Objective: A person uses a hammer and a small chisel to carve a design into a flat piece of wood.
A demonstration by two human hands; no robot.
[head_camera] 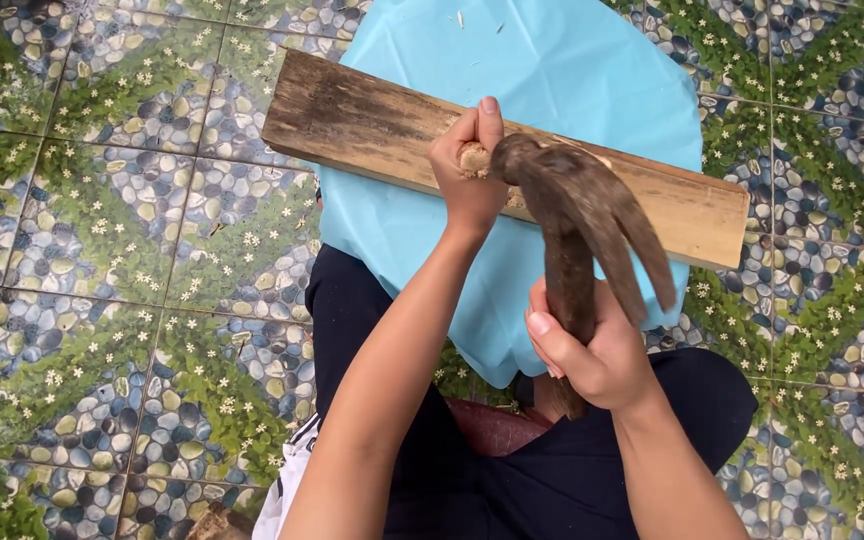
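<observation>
Bare forearms, dark navy trousers (392, 330)

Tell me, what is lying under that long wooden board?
A light blue sheet lies under the wooden board, spread over the patterned tile floor. The board's left end juts past the sheet, above bare tiles. Whatever sits directly beneath the board's middle is covered.

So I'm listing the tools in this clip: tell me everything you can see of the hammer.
The hammer is a claw hammer, dark brown and worn, seemingly rusty, blurred as if moving. Its head lies against the small pale piece pinched in the left hand over the wooden plank; the curved claw points down and right. The right hand grips the handle.
</observation>
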